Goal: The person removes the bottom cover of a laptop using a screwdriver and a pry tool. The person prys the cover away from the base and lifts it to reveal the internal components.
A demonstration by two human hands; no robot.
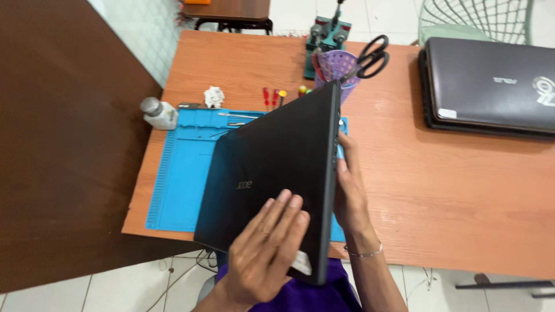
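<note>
Presently, mid-handling:
- Black laptop [272,173], closed, tilted on edge above the blue work mat [179,173].
- Left hand [266,248] spread flat against its lid; right hand [347,190] grips the raised right edge.
- Screwdrivers [272,97] lie unused beyond the mat; laptop not yet laid flat or opened.

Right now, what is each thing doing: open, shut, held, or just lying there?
Black laptop: shut, tilted up on edge, held over the blue mat.
Left hand: fingers flat on the lid.
Right hand: gripping the laptop's edge.
Second laptop: shut, lying flat on the table.
Scissors: standing in the purple holder, handles up.
White bottle: capped, upright.
</note>
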